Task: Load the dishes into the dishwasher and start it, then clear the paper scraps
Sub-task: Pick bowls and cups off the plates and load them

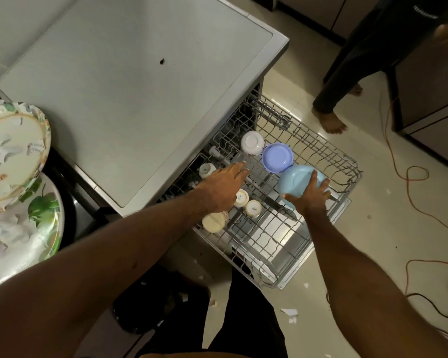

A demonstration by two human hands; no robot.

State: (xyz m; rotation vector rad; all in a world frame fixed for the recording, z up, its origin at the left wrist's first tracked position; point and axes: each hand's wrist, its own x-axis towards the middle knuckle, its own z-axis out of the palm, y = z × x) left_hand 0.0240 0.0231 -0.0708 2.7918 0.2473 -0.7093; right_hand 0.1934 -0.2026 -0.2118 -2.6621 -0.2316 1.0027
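Fingers (313,178) of my right hand (308,196) are spread and curled over the light blue bowl (292,180), which sits upside down at the 3 o'clock side of the pulled-out rack (347,161). Left hand (223,187): fingers straight, close together, pointing to 1 o'clock over the rack; contact unclear. Lilac bowl (277,156) at the blue one's 11 o'clock. Cups (241,198) by my left wrist. Plates (45,130) with paper scraps (0,156) at my 9 o'clock.

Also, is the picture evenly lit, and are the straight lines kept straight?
Head view: not evenly; the room is dim, with glare on the dishwasher door below the rack; the wide lens bows the dishwasher top at its edges; the light blue bowl looks sharp.
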